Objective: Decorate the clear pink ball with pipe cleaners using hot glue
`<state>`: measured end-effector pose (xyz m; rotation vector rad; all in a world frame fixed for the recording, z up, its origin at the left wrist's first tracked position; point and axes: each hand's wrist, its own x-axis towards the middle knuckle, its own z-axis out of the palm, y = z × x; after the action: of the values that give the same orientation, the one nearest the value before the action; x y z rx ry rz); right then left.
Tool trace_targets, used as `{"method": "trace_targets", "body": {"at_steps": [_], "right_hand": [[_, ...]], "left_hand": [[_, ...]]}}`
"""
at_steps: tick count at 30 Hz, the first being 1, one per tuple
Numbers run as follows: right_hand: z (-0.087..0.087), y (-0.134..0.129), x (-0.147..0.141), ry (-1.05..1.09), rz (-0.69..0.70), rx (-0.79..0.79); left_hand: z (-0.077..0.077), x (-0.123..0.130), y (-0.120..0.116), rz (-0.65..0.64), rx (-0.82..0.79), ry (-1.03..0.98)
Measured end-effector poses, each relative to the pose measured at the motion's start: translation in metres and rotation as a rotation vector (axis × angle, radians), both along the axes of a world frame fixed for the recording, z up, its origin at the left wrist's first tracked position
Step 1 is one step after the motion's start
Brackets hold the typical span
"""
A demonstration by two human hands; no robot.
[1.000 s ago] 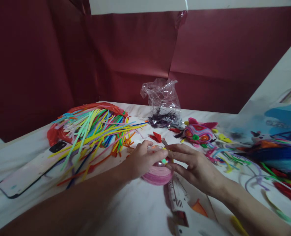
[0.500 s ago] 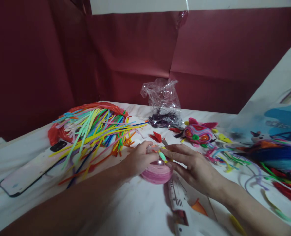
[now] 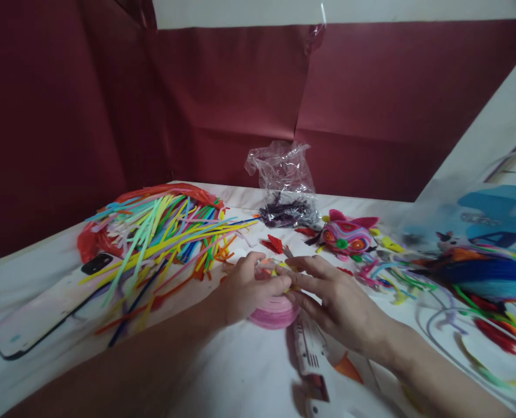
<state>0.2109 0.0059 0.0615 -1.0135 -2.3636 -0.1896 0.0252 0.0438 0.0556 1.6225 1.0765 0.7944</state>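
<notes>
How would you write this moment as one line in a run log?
left hand: on round pink piece | right hand: at same piece | nearby: white tool, pipe cleaners, phone

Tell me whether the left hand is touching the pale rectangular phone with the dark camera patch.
Apart. The head view shows white marbled tabletop and multicoloured fuzzy stems between the left hand and the phone.

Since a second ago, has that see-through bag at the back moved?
No: the see-through bag sits under the same seam in the dark red paper.
</notes>
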Motion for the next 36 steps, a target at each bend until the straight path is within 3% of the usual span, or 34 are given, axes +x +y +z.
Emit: {"method": "trace_targets", "body": {"at_steps": [4,18,23,27,32,36], "right_hand": [[-0.001,0.001,-0.001,0.011,-0.001,0.008],[-0.005,0.002,0.003,0.075,0.045,-0.07],[-0.005,0.002,0.01,0.135,-0.013,-0.155],[0.003,-0.001,0.022,0.183,-0.089,-0.101],[0.013,-0.017,0.04,0.118,-0.175,-0.007],[0.011,-0.053,0.065,0.125,-0.212,0.017]], "left_hand": [[0.0,0.004,-0.004,0.063,0.084,0.073],[0.0,0.001,-0.003,0.044,0.053,0.005],[-0.003,0.002,0.0,0.069,0.039,0.02],[-0.005,0.003,0.002,0.102,0.004,0.007],[-0.009,0.002,0.005,0.108,-0.029,-0.045],[-0.012,0.002,0.008,0.074,-0.023,-0.058]]}}
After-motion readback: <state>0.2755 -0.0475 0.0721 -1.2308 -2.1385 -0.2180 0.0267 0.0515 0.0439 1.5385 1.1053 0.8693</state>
